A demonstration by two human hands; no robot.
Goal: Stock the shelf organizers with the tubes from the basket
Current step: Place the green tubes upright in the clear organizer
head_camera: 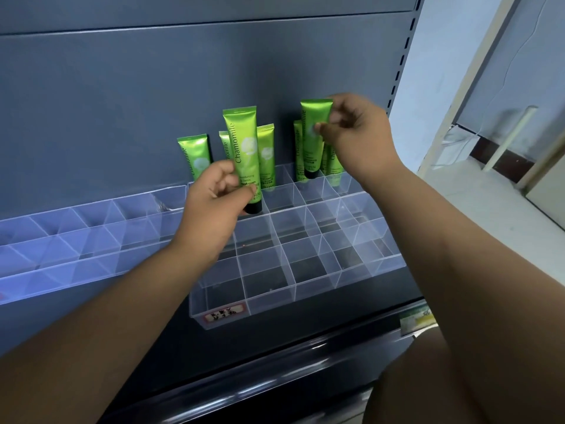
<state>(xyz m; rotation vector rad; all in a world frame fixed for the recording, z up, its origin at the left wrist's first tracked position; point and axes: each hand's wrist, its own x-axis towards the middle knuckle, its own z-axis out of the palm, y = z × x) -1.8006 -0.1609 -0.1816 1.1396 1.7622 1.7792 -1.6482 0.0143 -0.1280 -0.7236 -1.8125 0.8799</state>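
My left hand (215, 198) pinches a green Chamomile tube (243, 142) near its black cap, upright, just above the second row of the clear divided organizer (293, 272). My right hand (354, 133) grips a second green tube (315, 130) by its upper part, cap down over a back-row compartment. Several other green tubes stand in the back row against the shelf's back panel: one at the left (194, 156), two behind the left-hand tube (266, 154), and a few beside my right hand (299, 151). The basket is out of view.
A second clear divided organizer (76, 237) sits to the left on the same dark shelf. A handwritten label (224, 313) is stuck on the near organizer's front wall. The shelf's front edge (275, 371) runs below, with a price tag (417, 319) at the right.
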